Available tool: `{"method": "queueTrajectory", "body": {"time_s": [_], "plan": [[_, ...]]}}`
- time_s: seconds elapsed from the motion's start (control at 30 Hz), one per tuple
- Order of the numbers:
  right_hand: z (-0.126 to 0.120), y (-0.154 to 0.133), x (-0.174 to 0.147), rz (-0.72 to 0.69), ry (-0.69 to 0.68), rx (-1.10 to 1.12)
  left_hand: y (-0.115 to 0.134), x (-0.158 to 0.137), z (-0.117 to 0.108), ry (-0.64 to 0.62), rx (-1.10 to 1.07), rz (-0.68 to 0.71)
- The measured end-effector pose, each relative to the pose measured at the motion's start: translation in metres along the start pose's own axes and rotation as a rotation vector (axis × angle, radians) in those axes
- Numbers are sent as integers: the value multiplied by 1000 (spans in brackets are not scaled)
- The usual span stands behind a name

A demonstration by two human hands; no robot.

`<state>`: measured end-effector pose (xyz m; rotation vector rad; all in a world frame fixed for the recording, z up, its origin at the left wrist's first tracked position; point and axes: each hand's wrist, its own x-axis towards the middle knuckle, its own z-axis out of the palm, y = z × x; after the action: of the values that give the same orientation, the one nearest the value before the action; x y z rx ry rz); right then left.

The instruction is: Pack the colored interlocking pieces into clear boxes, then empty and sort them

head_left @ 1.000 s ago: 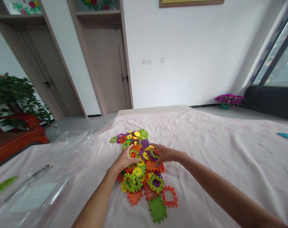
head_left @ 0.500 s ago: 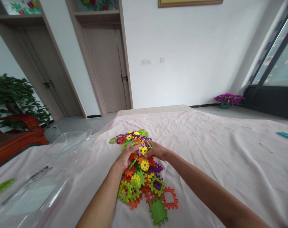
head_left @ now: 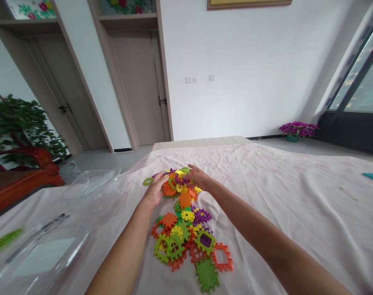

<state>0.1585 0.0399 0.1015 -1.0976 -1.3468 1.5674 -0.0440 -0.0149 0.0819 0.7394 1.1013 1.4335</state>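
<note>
A heap of plastic pieces [head_left: 188, 215] stretches toward the far edge of the surface, nearer its left edge than its right. Its far end lies between left hand [head_left: 155, 189] and right hand [head_left: 200, 179], both half-open and curved; whether either grips a piece, I cannot tell. Gathering looks partial: many pieces lie loose nearer the wearer, none visibly slotted together. They are flat, notched squares, open frames and flower-like discs (the green plate [head_left: 207, 273] looks smooth). The cloth [head_left: 260, 196] beneath is soft and wrinkled; along the left edge sits glossy, see-through packaging [head_left: 74, 252].
</note>
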Motion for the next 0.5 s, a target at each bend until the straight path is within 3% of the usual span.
{"method": "queueTrajectory", "body": {"time_s": [0.1,0.2,0.33,0.5], "plan": [[-13,6,-12,-122,36,-364,4,-16,-14,-56,263,33],[-24,16,-35,-352,2,-718,2,-33,-27,-148,443,98],[-28,28,-90,-611,-303,-898,-5,-52,-42,-208,613,83],[-26,44,-163,-607,-595,-1027,-4,-72,-56,-466,909,75]]}}
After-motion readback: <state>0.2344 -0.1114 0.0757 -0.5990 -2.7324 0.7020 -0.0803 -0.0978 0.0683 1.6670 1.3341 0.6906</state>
